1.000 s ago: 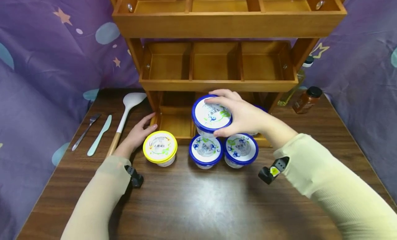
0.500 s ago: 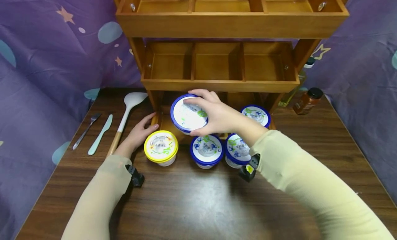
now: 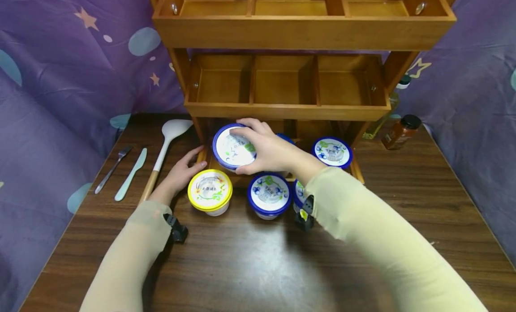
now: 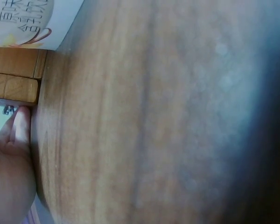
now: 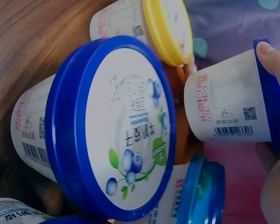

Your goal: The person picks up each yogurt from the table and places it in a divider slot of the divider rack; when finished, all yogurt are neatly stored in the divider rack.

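Note:
My right hand [image 3: 268, 148] grips a blue-lidded yogurt tub [image 3: 234, 147] by its lid, thumb and fingers on opposite sides. The tub is held tilted over the left part of the lowest shelf; its printed side shows in the right wrist view. My left hand [image 3: 179, 173] touches the left end of that shelf [image 4: 18, 87], thumb against the wood in the left wrist view. A yellow-lidded tub [image 3: 209, 191] stands just right of my left hand. Two blue-lidded tubs stand on the table: one blue-lidded tub [image 3: 269, 193] in front, another [image 3: 299, 193] partly hidden by my right wrist.
One blue-lidded tub [image 3: 332, 151] sits at the lowest shelf's right; another [image 3: 285, 137] is mostly hidden behind my right hand. Higher shelf tiers [image 3: 286, 111] overhang it. A ladle [image 3: 159, 157], knife [image 3: 131, 175] and fork [image 3: 113, 170] lie left; a spice jar [image 3: 401, 132] stands right.
My right hand has carried the blue-lidded tub leftward along the lowest shelf, slowing lately. The tub at the shelf's right has come into view. My left hand has stayed put.

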Demonstrator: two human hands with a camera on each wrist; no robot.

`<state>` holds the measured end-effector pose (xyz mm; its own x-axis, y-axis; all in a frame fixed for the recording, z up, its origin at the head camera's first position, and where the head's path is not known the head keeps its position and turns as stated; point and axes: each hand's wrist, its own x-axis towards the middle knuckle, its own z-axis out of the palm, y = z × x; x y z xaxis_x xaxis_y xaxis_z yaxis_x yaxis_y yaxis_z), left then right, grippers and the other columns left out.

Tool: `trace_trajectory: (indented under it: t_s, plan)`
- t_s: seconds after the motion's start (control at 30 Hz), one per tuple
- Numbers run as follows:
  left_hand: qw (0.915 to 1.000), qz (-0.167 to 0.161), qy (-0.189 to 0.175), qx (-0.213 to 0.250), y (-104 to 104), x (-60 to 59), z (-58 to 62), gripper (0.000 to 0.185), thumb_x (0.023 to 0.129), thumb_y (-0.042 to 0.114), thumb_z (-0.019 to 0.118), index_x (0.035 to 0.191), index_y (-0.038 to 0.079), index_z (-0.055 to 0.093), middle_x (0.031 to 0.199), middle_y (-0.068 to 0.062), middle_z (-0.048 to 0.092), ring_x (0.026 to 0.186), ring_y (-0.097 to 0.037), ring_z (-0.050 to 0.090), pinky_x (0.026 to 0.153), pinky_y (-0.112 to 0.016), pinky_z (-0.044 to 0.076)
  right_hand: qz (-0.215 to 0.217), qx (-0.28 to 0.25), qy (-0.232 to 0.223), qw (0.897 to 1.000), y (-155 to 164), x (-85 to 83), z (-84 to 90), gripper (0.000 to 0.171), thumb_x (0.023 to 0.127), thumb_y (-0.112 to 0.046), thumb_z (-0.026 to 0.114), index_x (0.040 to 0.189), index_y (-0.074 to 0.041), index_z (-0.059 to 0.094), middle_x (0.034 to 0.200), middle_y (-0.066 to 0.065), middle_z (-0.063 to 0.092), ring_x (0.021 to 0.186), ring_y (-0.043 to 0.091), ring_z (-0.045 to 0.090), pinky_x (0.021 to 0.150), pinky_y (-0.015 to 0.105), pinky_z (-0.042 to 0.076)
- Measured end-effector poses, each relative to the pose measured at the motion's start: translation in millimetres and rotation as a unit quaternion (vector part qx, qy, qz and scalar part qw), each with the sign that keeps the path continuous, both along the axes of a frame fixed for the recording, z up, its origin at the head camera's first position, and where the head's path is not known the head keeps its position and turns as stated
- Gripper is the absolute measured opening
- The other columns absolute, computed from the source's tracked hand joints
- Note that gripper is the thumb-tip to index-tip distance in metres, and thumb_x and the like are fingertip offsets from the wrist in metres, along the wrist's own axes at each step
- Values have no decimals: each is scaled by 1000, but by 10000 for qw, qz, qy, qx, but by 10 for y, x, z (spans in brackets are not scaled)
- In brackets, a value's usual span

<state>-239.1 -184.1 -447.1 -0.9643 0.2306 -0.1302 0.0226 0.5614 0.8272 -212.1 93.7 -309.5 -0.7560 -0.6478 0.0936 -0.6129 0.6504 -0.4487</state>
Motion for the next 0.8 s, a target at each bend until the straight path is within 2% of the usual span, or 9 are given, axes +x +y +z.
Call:
trace_trajectory:
  t_s: [0.37, 0.63, 0.8]
  plan:
    - [9999, 57, -85, -32, -1, -6, 6, 65, 93, 42, 53, 149, 23, 27, 150, -14, 28, 132, -35, 31, 105, -52, 23, -128, 414, -241, 9988, -124, -139, -138, 87, 72, -47, 77, 144, -20, 37, 151, 9, 19, 130, 29, 27, 98, 43, 37]
    - [9999, 49, -97, 13, -9, -9, 47, 63, 94, 39, 53, 149, 23, 27, 151, -14, 27, 132, -35, 30, 106, -53, 22, -281, 737, -288, 9965, -196, -206, -186, 84, 72, -46, 77, 143, -24, 37, 151, 10, 20, 132, 33, 26, 98, 48, 36]
    - [9999, 17, -122, 46, 3, 15, 51, 65, 94, 41, 53, 149, 22, 27, 151, -14, 27, 130, -35, 33, 105, -52, 24, -213, 966, -364, 9944, -243, -221, -234, 81, 72, -46, 77, 141, -23, 41, 150, 11, 22, 131, 34, 27, 98, 49, 36]
